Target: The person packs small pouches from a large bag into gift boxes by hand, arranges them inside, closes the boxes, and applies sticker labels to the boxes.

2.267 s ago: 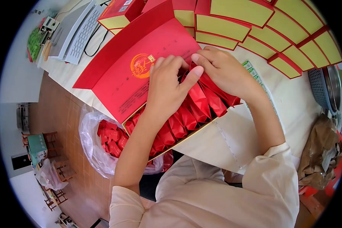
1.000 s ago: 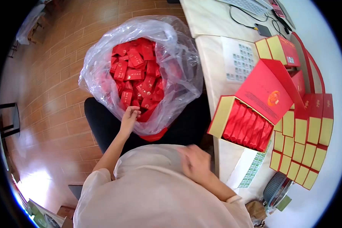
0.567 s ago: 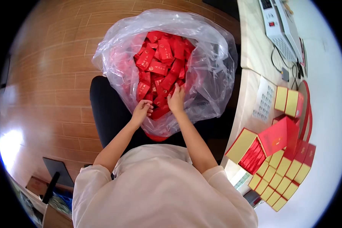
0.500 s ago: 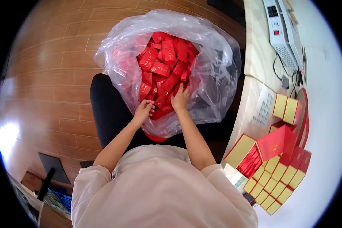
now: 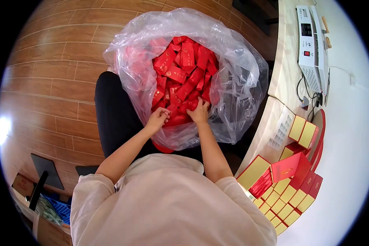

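Note:
A large clear plastic bag [image 5: 242, 65] stands open between my legs, filled with small red packets [image 5: 187, 57] printed in gold. My left hand [image 5: 158, 119] is over the near left side of the heap, its fingers curled together; whatever they may hold is hidden. To its right, my right hand [image 5: 199, 112] reaches down into the near part of the heap. Its thumb and fingers are bent around a red packet [image 5: 192, 105], which lies among the others.
On the pale table [image 5: 270, 110] at the right stand an open red-and-gold box [image 5: 256, 174] filled with red packets, stacked gold boxes [image 5: 283, 205], a label sheet [image 5: 281, 131] and a white machine [image 5: 309, 53] with cables. A blue crate [image 5: 59, 209] sits lower left.
My right hand has closed its fingers around a packet in the heap. My left hand stays curled nearby, slightly closer to the packets. The view has shifted a little.

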`<control>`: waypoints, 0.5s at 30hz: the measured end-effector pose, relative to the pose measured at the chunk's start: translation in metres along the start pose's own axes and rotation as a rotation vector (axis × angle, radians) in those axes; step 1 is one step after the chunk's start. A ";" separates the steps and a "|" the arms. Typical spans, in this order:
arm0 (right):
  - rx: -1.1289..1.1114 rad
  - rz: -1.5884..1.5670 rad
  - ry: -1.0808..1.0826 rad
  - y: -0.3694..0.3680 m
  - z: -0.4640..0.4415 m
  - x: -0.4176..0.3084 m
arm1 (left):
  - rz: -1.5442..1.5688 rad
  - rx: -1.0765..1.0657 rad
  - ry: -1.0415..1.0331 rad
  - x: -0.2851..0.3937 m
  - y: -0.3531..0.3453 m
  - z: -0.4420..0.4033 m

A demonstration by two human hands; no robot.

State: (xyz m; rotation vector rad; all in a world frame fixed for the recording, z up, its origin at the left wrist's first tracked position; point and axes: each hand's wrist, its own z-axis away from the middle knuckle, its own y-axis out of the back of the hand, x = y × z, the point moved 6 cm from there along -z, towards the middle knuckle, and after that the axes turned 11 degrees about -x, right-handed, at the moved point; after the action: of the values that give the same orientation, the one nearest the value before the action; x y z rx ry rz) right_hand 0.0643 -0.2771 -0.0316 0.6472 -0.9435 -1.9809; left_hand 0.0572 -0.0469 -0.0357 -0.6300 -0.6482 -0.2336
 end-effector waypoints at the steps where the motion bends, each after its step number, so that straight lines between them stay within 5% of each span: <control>1: 0.042 0.011 0.038 0.002 0.002 -0.004 | -0.001 0.001 0.001 0.000 0.000 0.000; 5: -0.108 -0.072 -0.067 0.003 -0.004 -0.002 | -0.012 -0.002 -0.018 0.000 0.003 0.001; 11: -0.057 -0.309 0.182 0.050 0.034 -0.056 | -0.176 -0.005 -0.263 0.037 -0.013 0.012; 15: -0.357 -0.633 0.352 0.059 0.079 -0.081 | -0.159 -0.239 -0.360 0.070 -0.034 0.033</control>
State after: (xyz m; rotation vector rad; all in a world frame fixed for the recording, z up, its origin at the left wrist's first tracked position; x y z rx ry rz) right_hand 0.0776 -0.2005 0.0695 1.1329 -0.1584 -2.3822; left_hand 0.0824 -0.0541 0.0452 -0.8609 -1.0287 -0.3531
